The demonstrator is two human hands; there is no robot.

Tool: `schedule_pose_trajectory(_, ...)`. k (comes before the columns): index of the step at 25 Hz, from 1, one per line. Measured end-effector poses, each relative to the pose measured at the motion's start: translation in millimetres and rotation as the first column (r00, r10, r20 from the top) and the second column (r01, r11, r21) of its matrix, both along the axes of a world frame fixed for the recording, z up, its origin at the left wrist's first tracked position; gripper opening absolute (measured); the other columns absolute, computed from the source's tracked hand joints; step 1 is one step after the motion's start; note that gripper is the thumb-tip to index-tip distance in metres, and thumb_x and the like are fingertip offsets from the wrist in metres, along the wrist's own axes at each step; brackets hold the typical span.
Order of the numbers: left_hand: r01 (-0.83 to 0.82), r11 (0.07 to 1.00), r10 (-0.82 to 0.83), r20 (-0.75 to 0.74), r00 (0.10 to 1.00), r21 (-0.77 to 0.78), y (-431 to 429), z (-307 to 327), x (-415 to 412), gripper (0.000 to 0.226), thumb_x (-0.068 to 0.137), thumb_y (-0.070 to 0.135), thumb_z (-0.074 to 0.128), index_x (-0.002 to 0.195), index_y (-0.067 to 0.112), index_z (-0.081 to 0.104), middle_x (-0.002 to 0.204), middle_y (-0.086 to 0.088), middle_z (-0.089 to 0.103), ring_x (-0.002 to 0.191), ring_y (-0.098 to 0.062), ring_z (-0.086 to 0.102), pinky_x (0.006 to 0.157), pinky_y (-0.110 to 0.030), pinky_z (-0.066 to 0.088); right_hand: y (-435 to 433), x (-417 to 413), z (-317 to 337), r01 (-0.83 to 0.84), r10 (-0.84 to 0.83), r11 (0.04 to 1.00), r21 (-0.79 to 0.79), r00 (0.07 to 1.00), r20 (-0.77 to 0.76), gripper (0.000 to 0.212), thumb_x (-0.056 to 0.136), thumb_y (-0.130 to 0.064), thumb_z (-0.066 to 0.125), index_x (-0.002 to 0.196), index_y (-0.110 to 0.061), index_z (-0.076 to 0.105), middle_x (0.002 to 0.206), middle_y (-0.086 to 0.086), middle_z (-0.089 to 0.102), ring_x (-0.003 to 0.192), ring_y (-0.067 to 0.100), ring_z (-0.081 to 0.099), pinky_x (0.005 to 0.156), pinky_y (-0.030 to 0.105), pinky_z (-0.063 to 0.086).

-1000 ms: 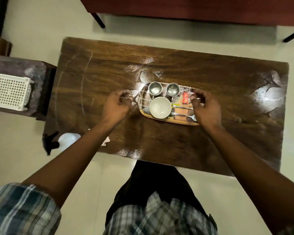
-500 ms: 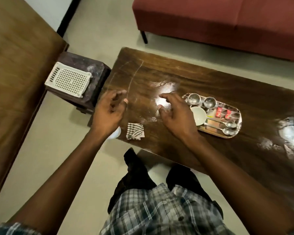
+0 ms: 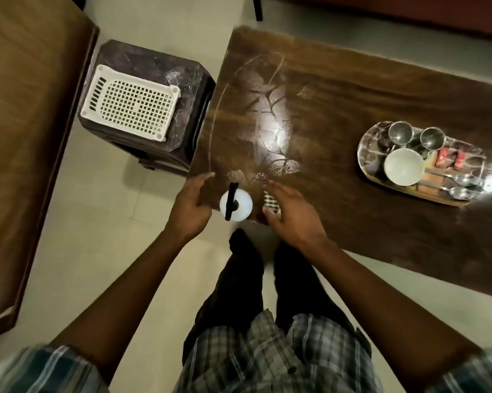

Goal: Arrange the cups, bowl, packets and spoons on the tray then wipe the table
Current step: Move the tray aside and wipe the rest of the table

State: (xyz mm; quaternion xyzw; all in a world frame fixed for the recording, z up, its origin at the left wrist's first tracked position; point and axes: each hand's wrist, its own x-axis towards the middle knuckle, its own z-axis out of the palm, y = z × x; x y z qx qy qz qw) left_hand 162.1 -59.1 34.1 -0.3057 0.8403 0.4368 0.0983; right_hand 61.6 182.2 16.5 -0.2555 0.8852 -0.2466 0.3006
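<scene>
A steel tray lies at the right of the dark wooden table. On it are two steel cups, a white bowl, two red packets and two spoons. At the table's near left corner stands a white spray bottle with a black nozzle. My left hand is open just left of the bottle, apart from it. My right hand hovers open over a checked cloth, which it mostly covers.
A dark stool carrying a white perforated basket stands left of the table. A brown bed or couch surface fills the far left. My legs stand at the table's near edge.
Both hands have left the tray and moved left and toward me, to the bottle and cloth at the table corner. The view has swung left and down.
</scene>
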Motion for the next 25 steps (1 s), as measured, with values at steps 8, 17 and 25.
schedule_pose_trajectory(8,0.411,0.903,-0.403,-0.087,0.911,0.125,-5,-96,3,0.105,0.083,0.034,0.089,0.169,0.027,0.029,0.179,0.004,0.023,0.166,-0.015,0.023,0.126,-0.045,0.043,-4,-2,-102,-0.159,0.148,0.96,0.23,0.987,0.065,0.072,0.099,-0.032,0.062,0.165,-0.024,0.036,0.175,0.002,0.029,0.162,0.029,0.024,0.128,0.046,0.033)
schedule_pose_trajectory(17,0.206,0.958,-0.143,-0.288,0.947,0.2,25,-107,-21,0.065,0.101,0.021,0.076,0.159,0.025,0.047,0.156,0.005,0.058,0.144,-0.014,0.058,0.116,-0.038,0.051,13,9,-147,-0.216,0.283,0.917,0.335,0.945,-0.164,0.084,0.084,-0.029,0.072,0.163,-0.027,0.04,0.173,0.002,0.033,0.162,0.031,0.029,0.132,0.052,0.023)
schedule_pose_trajectory(25,0.032,0.923,0.071,-0.251,0.965,0.383,-11,-61,-88,0.056,0.096,-0.001,0.073,0.143,0.027,0.061,0.131,0.016,0.074,0.122,-0.011,0.072,0.113,-0.032,0.054,18,-31,-150,-0.219,0.294,0.943,0.249,0.901,-0.32,0.078,0.085,-0.033,0.081,0.158,-0.023,0.052,0.166,0.002,0.048,0.155,0.028,0.042,0.126,0.042,0.02)
